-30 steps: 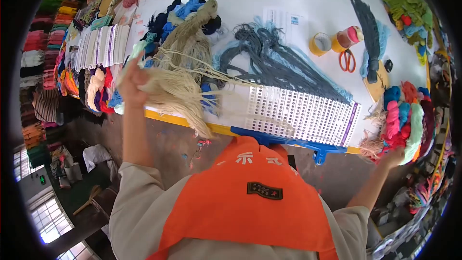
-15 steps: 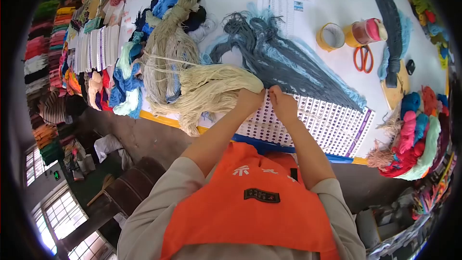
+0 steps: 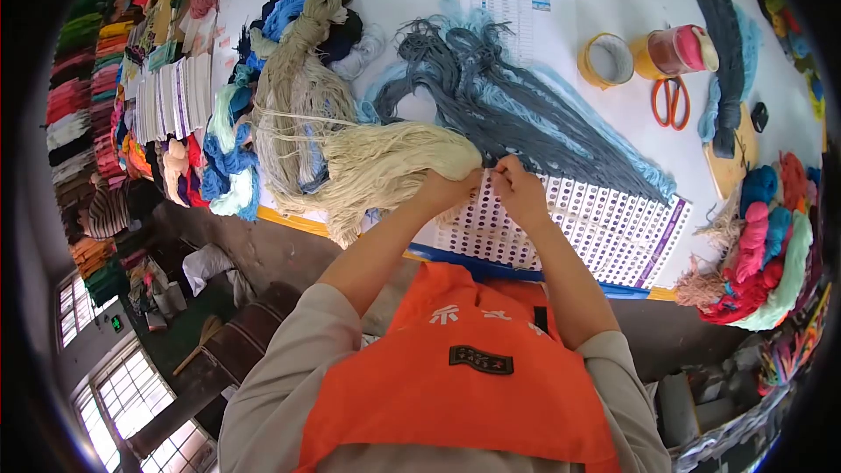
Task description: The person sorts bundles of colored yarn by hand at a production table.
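Note:
My left hand point(image 3: 449, 190) is closed on the rounded end of a cream yarn hank point(image 3: 399, 153), which spreads away to the left. Just right of it, my right hand point(image 3: 520, 195) has thumb and fingers pinched together; whatever lies between them is too small to make out. Both hands are over the upper edge of white cards with rows of dark holes point(image 3: 578, 228), laid along the table's near edge. Dark grey yarn point(image 3: 534, 127), mixed with light blue strands, fans out beyond my hands and over the cards' top edge.
Beige yarn point(image 3: 302, 79) lies at the left beside blue and black skeins. Red-handled scissors point(image 3: 670, 103), a yellow tape roll point(image 3: 606, 60) and a printed sheet point(image 3: 508, 13) are farther back. Coloured skeins point(image 3: 762, 245) hang at the right edge; stacked cards point(image 3: 173, 98) stand left.
The view has shifted slightly. My right hand has turned a little at the cards' upper edge, fingers still pinched. My left hand keeps its hold on the cream hank.

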Demonstrator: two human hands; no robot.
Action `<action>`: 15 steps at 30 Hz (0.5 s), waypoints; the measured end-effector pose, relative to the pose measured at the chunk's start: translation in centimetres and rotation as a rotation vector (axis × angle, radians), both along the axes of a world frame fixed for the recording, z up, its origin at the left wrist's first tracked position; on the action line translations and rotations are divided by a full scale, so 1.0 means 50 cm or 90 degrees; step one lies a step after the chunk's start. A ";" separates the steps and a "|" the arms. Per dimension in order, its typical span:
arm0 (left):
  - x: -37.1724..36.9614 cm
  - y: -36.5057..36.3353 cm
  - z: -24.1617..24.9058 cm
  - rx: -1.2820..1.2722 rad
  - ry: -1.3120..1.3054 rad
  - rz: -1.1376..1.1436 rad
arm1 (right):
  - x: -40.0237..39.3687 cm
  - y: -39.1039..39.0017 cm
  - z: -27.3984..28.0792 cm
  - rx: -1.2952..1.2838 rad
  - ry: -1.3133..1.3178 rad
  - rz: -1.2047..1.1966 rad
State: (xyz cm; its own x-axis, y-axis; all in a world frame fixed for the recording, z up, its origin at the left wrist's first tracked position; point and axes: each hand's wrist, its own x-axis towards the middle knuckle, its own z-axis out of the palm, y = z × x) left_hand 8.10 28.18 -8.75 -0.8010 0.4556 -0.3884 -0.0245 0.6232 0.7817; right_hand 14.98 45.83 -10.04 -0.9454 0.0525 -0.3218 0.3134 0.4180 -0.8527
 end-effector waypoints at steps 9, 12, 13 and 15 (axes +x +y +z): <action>0.001 0.015 0.092 0.428 -0.749 0.295 | -0.020 0.018 0.017 -0.213 -0.174 -0.060; 0.016 0.041 0.081 -0.051 -0.271 -0.051 | -0.023 0.028 0.016 -0.382 -0.155 -0.073; 0.019 0.033 0.079 -0.049 -0.272 -0.048 | -0.022 0.031 0.014 -0.327 -0.158 -0.031; 0.014 0.007 0.075 -0.201 -0.174 0.045 | -0.023 0.027 0.010 -0.270 -0.159 0.010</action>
